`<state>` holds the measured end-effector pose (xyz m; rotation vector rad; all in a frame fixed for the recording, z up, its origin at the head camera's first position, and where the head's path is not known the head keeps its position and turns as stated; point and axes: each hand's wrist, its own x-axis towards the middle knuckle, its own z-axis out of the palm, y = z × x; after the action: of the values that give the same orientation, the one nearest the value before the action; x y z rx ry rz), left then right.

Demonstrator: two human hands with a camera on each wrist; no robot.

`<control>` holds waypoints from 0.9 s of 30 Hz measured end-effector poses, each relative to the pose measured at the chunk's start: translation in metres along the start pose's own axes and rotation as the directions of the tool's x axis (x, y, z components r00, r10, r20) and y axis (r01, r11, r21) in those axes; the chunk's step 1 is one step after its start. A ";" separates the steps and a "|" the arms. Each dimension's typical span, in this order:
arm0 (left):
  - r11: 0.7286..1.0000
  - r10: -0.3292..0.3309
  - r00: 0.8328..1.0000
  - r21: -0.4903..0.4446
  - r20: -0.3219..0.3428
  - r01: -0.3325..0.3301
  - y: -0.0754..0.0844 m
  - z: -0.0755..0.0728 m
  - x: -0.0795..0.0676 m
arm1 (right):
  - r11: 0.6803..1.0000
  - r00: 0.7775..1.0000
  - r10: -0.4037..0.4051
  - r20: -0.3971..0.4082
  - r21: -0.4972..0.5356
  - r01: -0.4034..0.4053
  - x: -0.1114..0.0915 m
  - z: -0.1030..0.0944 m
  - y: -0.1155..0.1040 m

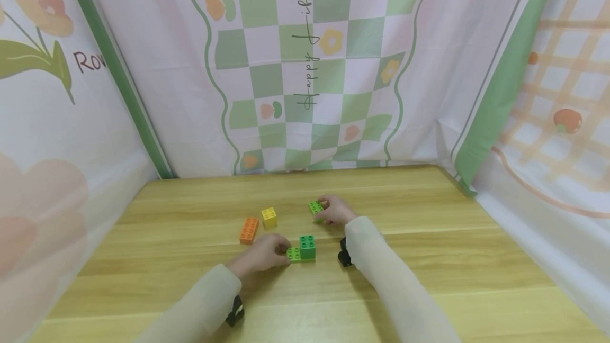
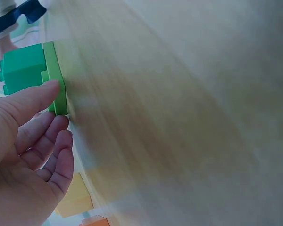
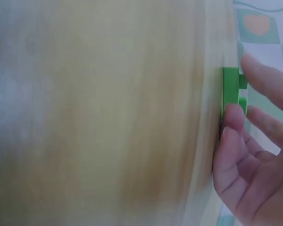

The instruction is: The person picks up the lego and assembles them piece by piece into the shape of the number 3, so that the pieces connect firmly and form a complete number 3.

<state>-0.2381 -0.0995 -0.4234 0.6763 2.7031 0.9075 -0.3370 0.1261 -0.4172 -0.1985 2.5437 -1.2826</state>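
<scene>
Here at my end of the feed, I have the thumb of the left hand (image 1: pixel 264 253) and its fingers curled in a pinch on the free end of a low light green brick (image 1: pixel 293 254). Over on the other side, the right hand (image 1: pixel 335 210) has its thumb and fingers bent round a second light green brick (image 1: pixel 314 206), gripping it; the right wrist view gives me a fingertip laid against its side, studs facing up from the tabletop. Part of that brick is hidden behind the fingers, so I can't count its studs.

Moving out from the left fingers: a taller dark green brick (image 1: pixel 307 247) sits on the far end of the first light green one, upright and, to my eye, square, leaving the studs nearest the fingers bare. That's one join made, as I judge it. The second light green brick is apart from that pair, farther from the person, so no join there yet.

Farther out, past the left hand, a yellow brick (image 1: pixel 269 218) and an orange brick (image 1: pixel 249 231) stand near each other, untouched by either hand. By my reckoning, that's two bricks together and three loose, so we're early on. All of it is on the wood-grain table (image 1: pixel 476 269), with a green-checked cloth (image 1: pixel 295 68) hanging behind.
</scene>
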 end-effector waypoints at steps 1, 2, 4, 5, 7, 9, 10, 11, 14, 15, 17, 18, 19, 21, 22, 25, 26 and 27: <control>1.000 0.000 1.000 0.001 0.000 0.000 0.000 0.000 0.000 | 1.000 1.000 0.001 -0.007 -0.008 -0.001 0.000 0.001 0.000; 1.000 0.000 1.000 0.002 0.001 0.000 0.000 0.000 0.000 | 1.000 1.000 0.004 -0.014 -0.015 -0.004 0.001 0.002 0.000; 1.000 -0.001 1.000 0.001 0.002 0.001 0.000 0.000 0.000 | 1.000 1.000 0.006 -0.023 -0.029 -0.006 0.001 0.003 0.001; 1.000 -0.001 1.000 0.001 0.002 0.001 0.000 0.000 0.000 | 0.999 1.000 0.008 -0.025 -0.035 -0.009 0.001 0.003 0.001; 1.000 -0.003 1.000 0.001 0.003 0.003 0.000 0.000 0.000 | 0.999 1.000 0.015 -0.027 -0.039 -0.016 0.001 0.003 0.000; 1.000 -0.002 1.000 0.001 0.002 0.002 0.000 0.000 0.000 | 0.999 0.999 0.022 -0.028 -0.041 -0.023 0.000 0.003 0.000; 1.000 -0.001 1.000 0.002 0.002 0.001 0.000 0.000 0.000 | 0.999 0.999 0.027 -0.027 -0.042 -0.028 0.000 0.002 -0.001; 1.000 -0.003 1.000 0.001 0.002 0.003 0.000 0.000 0.000 | 0.999 0.999 0.031 -0.024 -0.040 -0.032 -0.001 0.002 -0.001; 1.000 -0.005 1.000 -0.001 0.001 0.005 0.001 0.000 -0.001 | 0.999 0.999 0.032 -0.021 -0.026 -0.032 -0.002 0.001 0.000; 1.000 -0.007 1.000 -0.003 0.002 0.007 0.001 0.000 -0.001 | 0.999 0.999 0.030 -0.019 -0.019 -0.031 -0.002 0.001 0.001; 1.000 -0.010 1.000 -0.007 0.002 0.010 0.001 0.000 -0.001 | 1.000 1.000 0.025 -0.016 0.004 -0.024 -0.002 0.000 0.003; 1.000 -0.011 1.000 -0.008 0.002 0.011 0.001 0.000 -0.001 | 1.000 1.000 0.018 -0.014 0.014 -0.018 -0.001 0.000 0.004; 1.000 -0.011 1.000 -0.009 0.002 0.011 0.001 0.000 -0.001 | 1.000 1.000 0.016 -0.011 0.026 -0.016 -0.001 -0.001 0.005; 1.000 -0.010 1.000 -0.007 0.002 0.010 0.001 0.000 -0.001 | 0.999 1.000 0.008 -0.009 0.043 -0.007 -0.001 -0.002 0.006; 1.000 -0.010 1.000 -0.006 0.002 0.010 0.000 0.000 -0.001 | 0.999 1.000 0.002 -0.009 0.047 -0.002 -0.001 -0.002 0.006; 1.000 -0.008 1.000 -0.002 0.000 0.008 0.000 0.000 -0.001 | 0.998 1.000 -0.002 -0.014 0.069 0.003 -0.004 -0.003 0.005; 1.000 -0.007 1.000 -0.002 0.000 0.007 -0.001 0.000 0.000 | 0.997 1.000 -0.003 -0.015 0.073 0.004 -0.005 -0.004 0.004; 1.000 -0.007 1.000 -0.003 -0.001 0.007 -0.001 0.000 0.000 | 0.996 1.000 -0.001 -0.015 0.084 0.002 -0.006 -0.004 0.003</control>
<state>-0.2379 -0.1001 -0.4241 0.6655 2.7024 0.9103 -0.3324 0.1326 -0.4156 -0.1742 2.4964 -1.3931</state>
